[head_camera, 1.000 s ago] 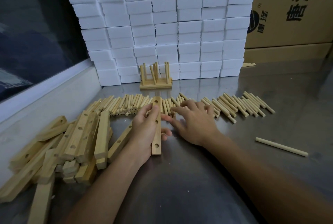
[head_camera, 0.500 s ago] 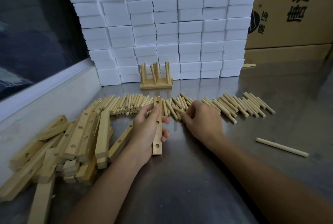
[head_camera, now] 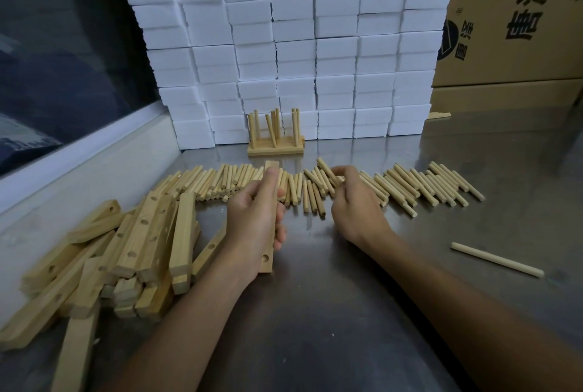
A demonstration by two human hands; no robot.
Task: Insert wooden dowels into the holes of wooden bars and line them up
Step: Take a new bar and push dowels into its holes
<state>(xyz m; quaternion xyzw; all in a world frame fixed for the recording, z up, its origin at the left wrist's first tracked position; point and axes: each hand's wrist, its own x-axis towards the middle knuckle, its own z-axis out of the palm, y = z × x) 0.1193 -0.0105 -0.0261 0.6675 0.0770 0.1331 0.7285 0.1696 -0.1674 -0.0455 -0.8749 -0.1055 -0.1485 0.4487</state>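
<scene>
**Head view: bar in one hand, dowel being picked, and a row easy to scatter**

We have our left hand (head_camera: 257,218) wrapped around a wooden bar (head_camera: 267,260), its near end resting on the steel table (head_camera: 315,313) and one hole showing below the fingers. Our right hand (head_camera: 355,202) curls its fingertips onto a dowel (head_camera: 326,171) at the top of the dowel row (head_camera: 410,186), seemingly pinching it. If we lift carelessly, neighbouring dowels could roll out of line. If the bar tilts in our grasp, the dowel may miss the hole or jam. Left of us lies the bar pile (head_camera: 126,249); one finished piece (head_camera: 276,136) stands against the white blocks (head_camera: 284,44).
</scene>
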